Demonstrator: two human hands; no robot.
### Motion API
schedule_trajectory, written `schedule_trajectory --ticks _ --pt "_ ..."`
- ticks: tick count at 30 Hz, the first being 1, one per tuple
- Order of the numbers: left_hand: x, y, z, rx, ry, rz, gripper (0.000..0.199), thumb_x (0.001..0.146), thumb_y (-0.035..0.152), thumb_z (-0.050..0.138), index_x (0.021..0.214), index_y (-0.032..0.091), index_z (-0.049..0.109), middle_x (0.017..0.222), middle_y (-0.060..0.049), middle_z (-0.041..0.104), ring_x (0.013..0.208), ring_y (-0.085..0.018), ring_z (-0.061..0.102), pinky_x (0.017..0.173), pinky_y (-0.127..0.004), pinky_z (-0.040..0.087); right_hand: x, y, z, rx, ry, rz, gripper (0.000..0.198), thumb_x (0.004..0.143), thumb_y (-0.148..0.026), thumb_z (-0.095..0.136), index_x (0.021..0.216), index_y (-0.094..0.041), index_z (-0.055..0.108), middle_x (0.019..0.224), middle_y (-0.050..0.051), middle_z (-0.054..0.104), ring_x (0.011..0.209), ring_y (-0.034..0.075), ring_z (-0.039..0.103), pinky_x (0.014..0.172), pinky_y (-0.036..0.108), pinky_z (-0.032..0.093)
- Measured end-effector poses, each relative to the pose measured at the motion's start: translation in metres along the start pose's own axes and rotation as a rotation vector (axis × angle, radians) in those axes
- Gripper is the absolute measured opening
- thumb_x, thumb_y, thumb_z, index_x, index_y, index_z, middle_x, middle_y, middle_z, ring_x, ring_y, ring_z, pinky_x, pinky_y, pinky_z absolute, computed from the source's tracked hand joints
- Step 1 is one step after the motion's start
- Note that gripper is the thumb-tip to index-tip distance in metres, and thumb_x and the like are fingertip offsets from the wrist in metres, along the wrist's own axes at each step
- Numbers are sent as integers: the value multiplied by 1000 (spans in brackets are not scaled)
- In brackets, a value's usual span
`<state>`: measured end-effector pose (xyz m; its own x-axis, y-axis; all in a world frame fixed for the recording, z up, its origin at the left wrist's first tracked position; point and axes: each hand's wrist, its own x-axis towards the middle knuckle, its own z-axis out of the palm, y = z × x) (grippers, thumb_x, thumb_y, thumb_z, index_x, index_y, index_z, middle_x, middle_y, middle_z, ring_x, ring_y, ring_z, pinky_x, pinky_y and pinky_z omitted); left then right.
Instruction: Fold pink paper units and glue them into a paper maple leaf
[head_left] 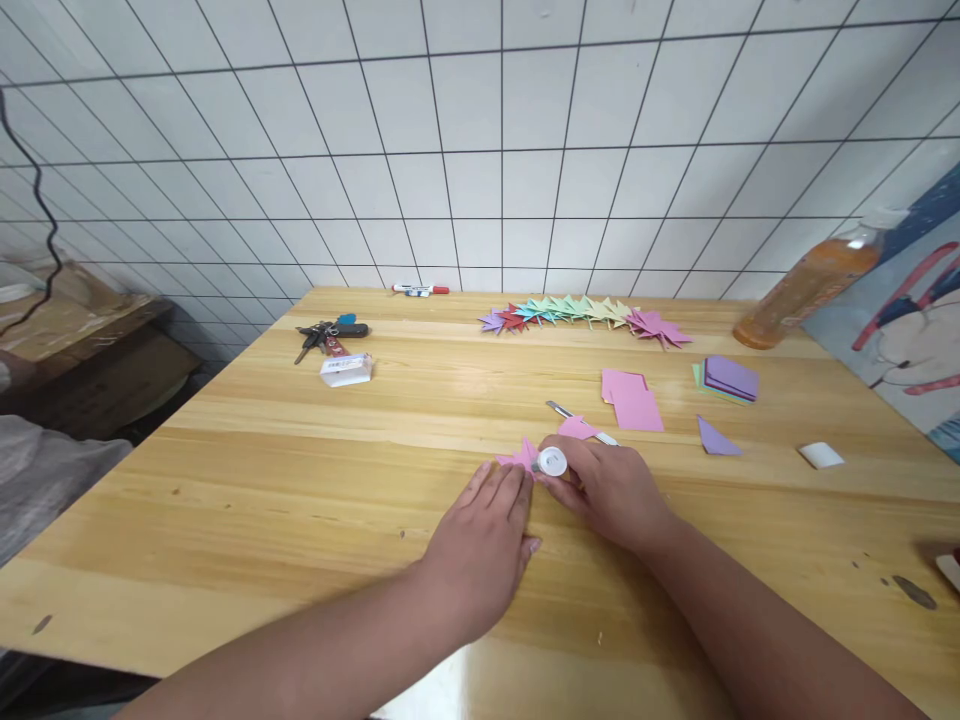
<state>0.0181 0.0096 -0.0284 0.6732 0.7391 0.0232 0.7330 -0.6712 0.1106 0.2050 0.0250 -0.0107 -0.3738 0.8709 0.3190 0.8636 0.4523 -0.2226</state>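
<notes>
Left hand (pixel 480 550) spread flat, gripping nothing; right hand (pixel 616 490) clasping a white-ended tube (pixel 553 461) against pink folded paper (pixel 524 453).

Gluing looks like the step in hand, and the next move seems to call for a steady press with the left fingertips and a light dab. The paper lies near the middle of the worktop (pixel 300 480), points towards its back and left edges (long axis unclear, fingers hide part). The tube's round end faces the front edge. Beyond, a cutter (pixel 607 438) slants; a pleated paper chain (pixel 574 310) runs along the back edge.
</notes>
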Motion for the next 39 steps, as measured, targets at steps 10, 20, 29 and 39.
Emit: schedule_trajectory --ticks 10,20,29,39 --pt "0 -1 -2 -14 5 13 52 90 38 34 135 14 33 139 -11 39 130 -24 29 111 -42 15 -2 1 0 17 -18 -1 26 87 -39 44 103 -21 55 73 2 65 63 16 57 55 25 31" --pt "1 -3 -8 -65 9 22 50 88 38 37 133 15 36 135 -11 42 127 -24 33 110 -42 15 -9 1 -9 211 38 13 17 80 -35 54 89 -21 57 71 2 64 62 15 58 54 24 38" --pt "4 -3 -19 -178 -2 -65 40 87 31 41 125 23 43 132 -8 43 115 -23 43 93 -38 37 -5 55 -16 1029 694 544 38 73 -32 62 105 -25 42 99 4 59 92 18 58 62 26 52" --pt "3 -7 -15 -122 26 -42 43 89 45 35 126 24 42 131 -7 46 124 -23 36 106 -48 18 -5 91 -7 849 663 734 46 69 -41 64 108 -21 48 98 6 63 90 20 59 77 36 46"
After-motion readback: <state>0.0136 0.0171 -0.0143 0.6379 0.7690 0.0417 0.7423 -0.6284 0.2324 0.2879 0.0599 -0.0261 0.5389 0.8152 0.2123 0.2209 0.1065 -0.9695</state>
